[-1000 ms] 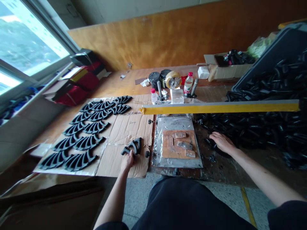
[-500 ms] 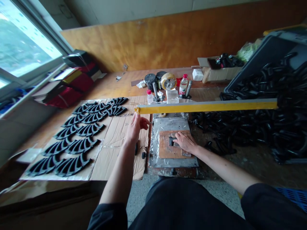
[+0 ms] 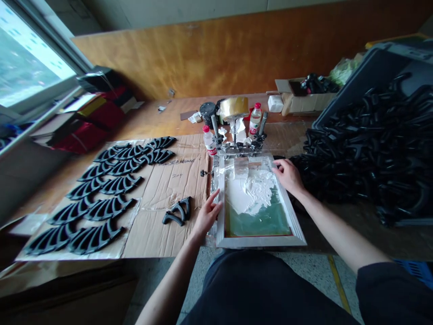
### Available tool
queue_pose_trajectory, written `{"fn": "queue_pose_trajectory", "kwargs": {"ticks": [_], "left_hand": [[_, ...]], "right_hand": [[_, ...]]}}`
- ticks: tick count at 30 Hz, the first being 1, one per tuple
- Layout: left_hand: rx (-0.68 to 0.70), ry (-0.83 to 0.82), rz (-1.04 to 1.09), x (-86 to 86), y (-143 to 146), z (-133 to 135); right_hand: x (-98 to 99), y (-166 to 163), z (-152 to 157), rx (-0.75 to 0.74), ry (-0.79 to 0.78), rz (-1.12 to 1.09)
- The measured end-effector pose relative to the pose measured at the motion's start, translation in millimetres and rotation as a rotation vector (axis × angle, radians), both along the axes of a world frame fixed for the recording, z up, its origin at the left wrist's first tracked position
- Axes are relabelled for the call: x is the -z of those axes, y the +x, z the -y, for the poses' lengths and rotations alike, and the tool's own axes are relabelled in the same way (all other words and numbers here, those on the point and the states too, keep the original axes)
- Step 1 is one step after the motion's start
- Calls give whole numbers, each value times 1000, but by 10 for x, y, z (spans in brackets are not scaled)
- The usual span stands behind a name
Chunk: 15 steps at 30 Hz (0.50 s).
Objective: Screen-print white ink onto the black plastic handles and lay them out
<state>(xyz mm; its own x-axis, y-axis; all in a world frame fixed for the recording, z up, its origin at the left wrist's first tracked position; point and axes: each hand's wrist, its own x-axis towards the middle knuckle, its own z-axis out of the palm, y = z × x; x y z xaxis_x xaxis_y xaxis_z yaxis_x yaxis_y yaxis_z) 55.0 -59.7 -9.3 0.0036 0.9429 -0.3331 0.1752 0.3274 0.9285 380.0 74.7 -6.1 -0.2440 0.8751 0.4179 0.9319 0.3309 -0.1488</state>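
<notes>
A screen printing frame (image 3: 221,225) with a pale metal rim lies lowered over the base plate. White ink (image 3: 252,192) is smeared thickly over the upper part of its green mesh (image 3: 259,219). My left hand (image 3: 207,213) is at the frame's left rail, fingers curled against the edge with the index finger stretched forward. On the other side, my right hand (image 3: 288,175) has its bent fingers on the upper right rail. A translucent block (image 3: 241,168) stands at the mesh's far end. Whatever lies under the screen is hidden.
Curved black parts (image 3: 101,205) lie in rows on cardboard (image 3: 145,234) at left, with several loose ones (image 3: 178,211) nearer. Black parts (image 3: 368,153) are heaped at right by a grey bin (image 3: 341,85). Behind the frame stand clamp posts (image 3: 262,124), a tape roll (image 3: 234,107) and bottles (image 3: 255,119).
The frame has swung down from its raised, edge-on position to flat. My left hand came down with it. My right hand moved from the wooden plate to the frame's right rail.
</notes>
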Motion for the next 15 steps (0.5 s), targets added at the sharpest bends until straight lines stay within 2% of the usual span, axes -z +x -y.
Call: {"fn": "queue_pose_trajectory", "kwargs": {"ticks": [2, 3, 5, 7, 10, 12, 15], "left_hand": [[6, 6, -81, 214, 40, -11], [14, 11, -113, 292, 56, -27], [23, 4, -153, 396, 70, -59], [20, -9, -165, 453, 64, -78], [-7, -19, -162, 496, 49, -77], [-24, -22, -154, 511, 47, -67], [-29, -25, -149, 515, 55, -55]], "right_hand": [[-119, -309, -47, -107, -26, -192], [-171, -489, -55, -173, -61, -218], [-234, -814, -40, -275, -188, -121], [-232, -1011, 26, -314, -322, 2], [-156, -1016, 235, -413, -376, 96], [-129, -887, 400, -584, -371, 127], [-195, -681, 546, -831, -406, 187]]}}
